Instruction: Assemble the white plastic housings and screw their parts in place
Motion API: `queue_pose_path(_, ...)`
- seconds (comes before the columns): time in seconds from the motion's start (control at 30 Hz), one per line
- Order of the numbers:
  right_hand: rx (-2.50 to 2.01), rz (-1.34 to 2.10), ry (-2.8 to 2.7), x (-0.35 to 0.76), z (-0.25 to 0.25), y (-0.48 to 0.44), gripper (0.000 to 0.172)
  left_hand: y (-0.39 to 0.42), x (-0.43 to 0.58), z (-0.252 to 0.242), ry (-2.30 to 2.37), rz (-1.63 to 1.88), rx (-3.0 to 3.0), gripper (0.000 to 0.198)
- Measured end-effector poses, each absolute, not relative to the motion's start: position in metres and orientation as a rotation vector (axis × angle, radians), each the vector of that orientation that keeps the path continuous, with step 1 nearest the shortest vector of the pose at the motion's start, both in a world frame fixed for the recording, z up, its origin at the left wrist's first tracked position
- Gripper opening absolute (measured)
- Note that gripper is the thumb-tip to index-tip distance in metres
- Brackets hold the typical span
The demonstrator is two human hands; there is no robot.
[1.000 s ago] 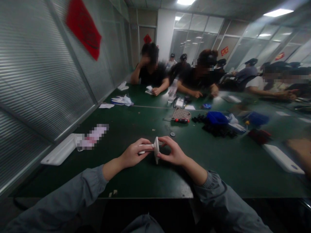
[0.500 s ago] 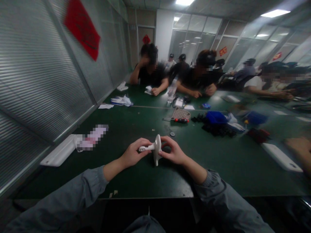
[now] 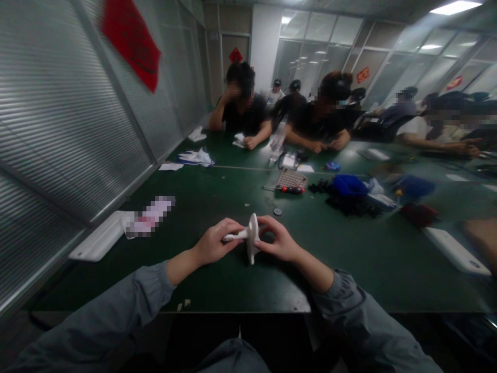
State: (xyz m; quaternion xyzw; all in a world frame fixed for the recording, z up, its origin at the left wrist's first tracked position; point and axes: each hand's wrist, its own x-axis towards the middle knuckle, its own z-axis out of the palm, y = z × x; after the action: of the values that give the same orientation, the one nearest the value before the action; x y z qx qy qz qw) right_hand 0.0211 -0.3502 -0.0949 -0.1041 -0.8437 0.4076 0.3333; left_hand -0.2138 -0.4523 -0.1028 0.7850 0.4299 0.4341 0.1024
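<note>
A white plastic part with a flat round plate and a short arm is held above the green table. My left hand grips the arm, which points left. On the other side, my right hand has its thumb and fingers on the plate, which stands on edge. Just beyond the hands lies a small round grey piece. A screwdriver with a red and black handle rests by a beige grid-patterned piece.
White panels lie at the left and right. A blue bin sits among black parts. Gloves are near the left wall. Two people sit across the table.
The short arm of the white part has turned slightly, so its round end now shows edge-on. Both hands keep their hold. The whole view has shifted a little.
</note>
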Motion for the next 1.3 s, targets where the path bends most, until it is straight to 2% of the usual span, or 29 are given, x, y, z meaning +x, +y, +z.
queue_pose_path(0.27,-0.219,0.795,-2.314,0.025,-0.091,-0.35,0.067,-0.452,-0.212,-0.1,1.423,1.122,2.104,0.029)
queue_pose_path(0.77,-0.251,0.766,-2.343,0.026,-0.089,-0.349,0.064,-0.449,-0.217,-0.108,1.239,1.191,2.492,0.036)
queue_pose_path(0.97,-0.239,0.755,-2.341,0.026,-0.09,-0.35,0.064,-0.451,-0.217,-0.099,1.265,1.147,2.52,0.029)
queue_pose_path(1.13,-0.213,0.681,-2.364,0.027,-0.09,-0.352,0.069,-0.453,-0.216,-0.099,1.351,1.181,2.388,0.028)
queue_pose_path(1.3,-0.221,0.564,-2.377,0.027,-0.091,-0.352,0.073,-0.453,-0.214,-0.101,1.402,1.112,2.004,0.03)
